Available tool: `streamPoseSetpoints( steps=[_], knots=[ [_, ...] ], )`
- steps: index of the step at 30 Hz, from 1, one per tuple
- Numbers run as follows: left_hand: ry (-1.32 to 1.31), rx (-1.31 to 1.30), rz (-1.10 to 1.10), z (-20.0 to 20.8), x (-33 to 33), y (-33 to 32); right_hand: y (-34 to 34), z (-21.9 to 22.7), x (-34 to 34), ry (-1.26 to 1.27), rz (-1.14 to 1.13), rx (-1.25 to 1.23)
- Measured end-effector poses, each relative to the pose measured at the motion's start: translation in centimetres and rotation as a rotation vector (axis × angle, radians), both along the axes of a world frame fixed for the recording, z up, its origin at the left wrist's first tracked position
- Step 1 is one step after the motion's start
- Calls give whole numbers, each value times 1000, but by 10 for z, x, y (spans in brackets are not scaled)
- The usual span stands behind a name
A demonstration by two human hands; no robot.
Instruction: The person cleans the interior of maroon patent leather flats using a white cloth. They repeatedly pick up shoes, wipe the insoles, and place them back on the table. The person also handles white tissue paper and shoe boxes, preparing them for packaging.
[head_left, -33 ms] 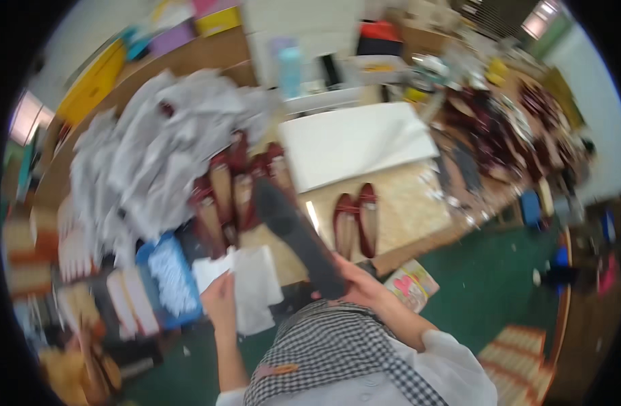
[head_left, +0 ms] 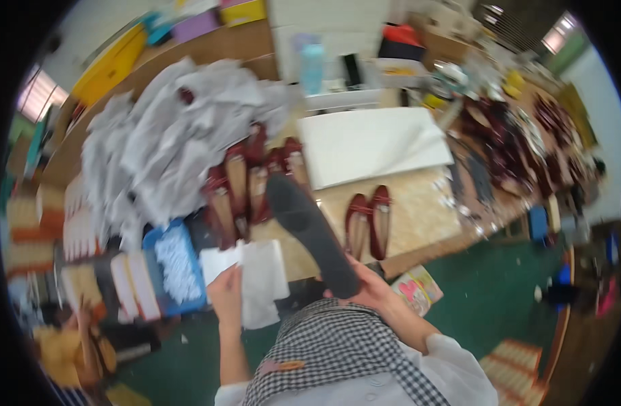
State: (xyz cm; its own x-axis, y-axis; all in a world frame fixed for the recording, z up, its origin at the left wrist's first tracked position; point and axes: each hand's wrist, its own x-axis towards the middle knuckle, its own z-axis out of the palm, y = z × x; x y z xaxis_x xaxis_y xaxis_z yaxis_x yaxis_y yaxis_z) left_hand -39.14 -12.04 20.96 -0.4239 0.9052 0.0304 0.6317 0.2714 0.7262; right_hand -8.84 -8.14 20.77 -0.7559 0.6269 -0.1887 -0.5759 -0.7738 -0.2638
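Head view: my right hand [head_left: 373, 287] grips a shoe [head_left: 310, 230] by its heel, dark grey sole up, long axis slanting, toe pointing up-left over the table's [head_left: 419, 210] near edge. My left hand [head_left: 224, 292] pinches white paper [head_left: 260, 274] at that edge. Red shoes [head_left: 368, 220] lie just right.
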Motion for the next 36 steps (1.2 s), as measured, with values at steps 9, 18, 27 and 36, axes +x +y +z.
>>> streamPoseSetpoints(
  steps=[9, 18, 27, 36],
  knots=[
    [-22, -12, 238, 8, -10, -43, 4, -23, -34, 361, 196, -156],
    [-38, -23, 250, 10, -13, -43, 9, -13, -44, 272, 344, -43],
    [18, -33, 166, 9, -21, -40, 1, 13, -48, -48, 408, 140],
    [-47, 18, 168, 11, -14, -34, -7, -7, -38, 78, 420, 112]
  ],
)
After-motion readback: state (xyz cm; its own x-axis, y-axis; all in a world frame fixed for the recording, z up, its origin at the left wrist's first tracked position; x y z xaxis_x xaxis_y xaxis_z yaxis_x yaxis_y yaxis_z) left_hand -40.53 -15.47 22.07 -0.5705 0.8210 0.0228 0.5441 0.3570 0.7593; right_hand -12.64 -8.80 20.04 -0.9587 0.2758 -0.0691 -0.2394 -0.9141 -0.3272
